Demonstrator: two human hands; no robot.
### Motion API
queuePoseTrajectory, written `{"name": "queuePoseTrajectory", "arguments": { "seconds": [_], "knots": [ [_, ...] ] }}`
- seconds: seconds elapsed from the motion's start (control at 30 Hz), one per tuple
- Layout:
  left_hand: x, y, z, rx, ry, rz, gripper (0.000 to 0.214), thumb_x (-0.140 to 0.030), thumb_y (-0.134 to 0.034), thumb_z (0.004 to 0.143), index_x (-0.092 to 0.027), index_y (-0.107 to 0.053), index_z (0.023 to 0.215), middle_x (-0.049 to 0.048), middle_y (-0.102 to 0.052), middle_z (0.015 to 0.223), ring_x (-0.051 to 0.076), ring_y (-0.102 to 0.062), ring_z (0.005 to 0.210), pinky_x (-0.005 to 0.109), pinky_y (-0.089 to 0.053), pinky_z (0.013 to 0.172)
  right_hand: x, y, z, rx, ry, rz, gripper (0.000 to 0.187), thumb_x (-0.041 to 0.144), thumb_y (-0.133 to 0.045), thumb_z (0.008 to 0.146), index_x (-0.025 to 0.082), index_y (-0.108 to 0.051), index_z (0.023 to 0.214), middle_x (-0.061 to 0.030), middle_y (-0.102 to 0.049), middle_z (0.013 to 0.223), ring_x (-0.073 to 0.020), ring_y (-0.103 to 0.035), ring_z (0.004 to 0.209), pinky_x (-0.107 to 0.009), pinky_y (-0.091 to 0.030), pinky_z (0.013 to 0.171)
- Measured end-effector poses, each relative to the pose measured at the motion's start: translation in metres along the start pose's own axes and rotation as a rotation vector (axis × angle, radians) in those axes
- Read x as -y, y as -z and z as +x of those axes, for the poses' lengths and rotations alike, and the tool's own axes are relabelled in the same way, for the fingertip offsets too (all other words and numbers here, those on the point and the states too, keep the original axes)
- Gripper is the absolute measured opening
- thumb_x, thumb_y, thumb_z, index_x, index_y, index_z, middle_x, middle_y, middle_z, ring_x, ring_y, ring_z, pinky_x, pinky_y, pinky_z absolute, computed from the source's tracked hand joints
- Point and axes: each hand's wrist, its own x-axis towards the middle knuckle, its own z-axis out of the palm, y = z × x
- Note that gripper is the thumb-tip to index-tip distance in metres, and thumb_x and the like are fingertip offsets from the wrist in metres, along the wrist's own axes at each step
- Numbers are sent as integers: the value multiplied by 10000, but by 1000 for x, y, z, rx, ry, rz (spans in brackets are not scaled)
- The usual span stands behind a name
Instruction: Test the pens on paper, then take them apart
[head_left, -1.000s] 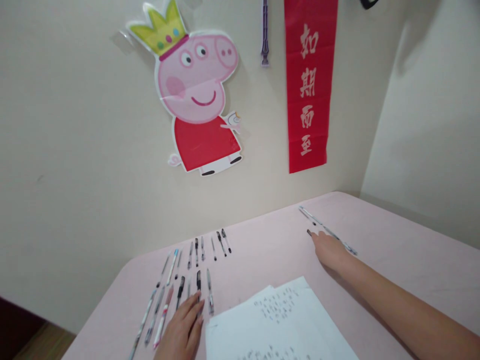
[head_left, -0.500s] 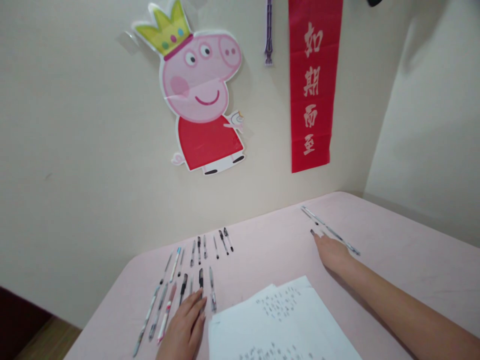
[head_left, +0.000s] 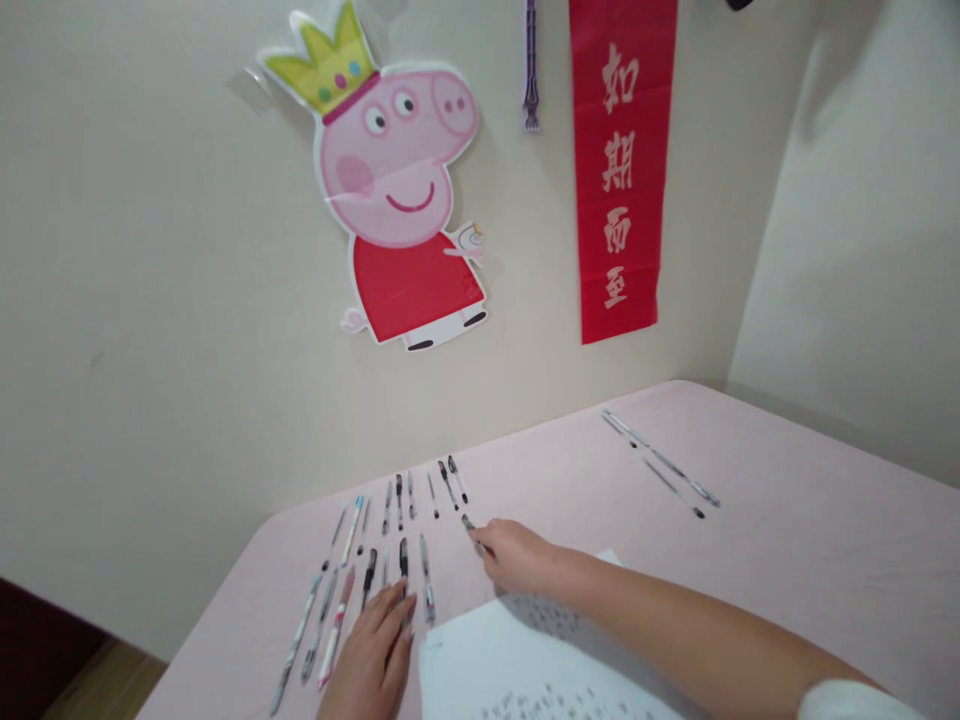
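My right hand [head_left: 517,556] reaches across the white papers [head_left: 480,665] to the right end of the pen rows, fingers pinched on a dark-tipped pen [head_left: 468,523] that sticks out toward the wall. My left hand [head_left: 373,652] lies flat on the pink table [head_left: 787,560], fingers stretched out, its tips touching the near ends of a black pen [head_left: 403,556] and a grey pen [head_left: 425,575]. Several pens [head_left: 397,495] lie in two rows beyond it, with more pens [head_left: 330,625] to its left.
Two long pens [head_left: 664,460] and a thin refill [head_left: 675,488] lie at the far right of the table near the corner. A cartoon pig cutout [head_left: 397,200] and a red banner [head_left: 616,170] hang on the wall behind.
My right hand has swung left from the pens at the far right to the pen rows. A thin refill now lies where that hand was. My left hand has stayed put.
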Motion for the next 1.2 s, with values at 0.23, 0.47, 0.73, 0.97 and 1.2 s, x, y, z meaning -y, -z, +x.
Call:
{"name": "queuePoseTrajectory", "arguments": {
  "seconds": [0.23,0.47,0.73,0.97,1.2],
  "knots": [
    [-3,2,0,5,-1,2,336,-309,-450,844,-250,-637,1116,61,-592,1251,225,-541,1156,422,-468,965,50,-35,30,36,-5,-134,315,135,-501,715,98,-648,991,-177,-676,923,-268,-659,803,-288,-474,618],
    [-4,1,0,0,35,-60,335,-314,-445,849,-249,-637,1115,64,-586,1256,229,-542,1153,426,-465,969,51,-48,31,-26,41,-171,293,192,-498,759,127,-622,1017,-161,-674,910,-263,-663,784,-310,-489,626],
    [-4,2,0,-11,46,-73,323,-313,-458,846,-253,-642,1104,56,-585,1259,228,-540,1154,437,-455,978,-4,-11,33,-172,-45,-114,369,287,-394,873,159,-555,1179,-124,-649,1020,-218,-617,933,-291,-444,772],
    [0,-2,-1,2,39,-40,337,-324,-440,851,-243,-643,1107,62,-590,1252,232,-548,1148,444,-463,966,-124,81,15,-355,-500,-328,360,140,-358,873,111,-567,1165,-160,-582,1106,-220,-588,993,-276,-414,829],
    [0,0,0,-8,44,-76,328,-313,-466,840,-261,-639,1114,48,-586,1258,232,-541,1156,434,-463,972,-198,117,-16,-354,-793,-482,343,73,-348,865,61,-600,1097,-227,-539,1089,-253,-608,949,-319,-462,761]
  ]
}}
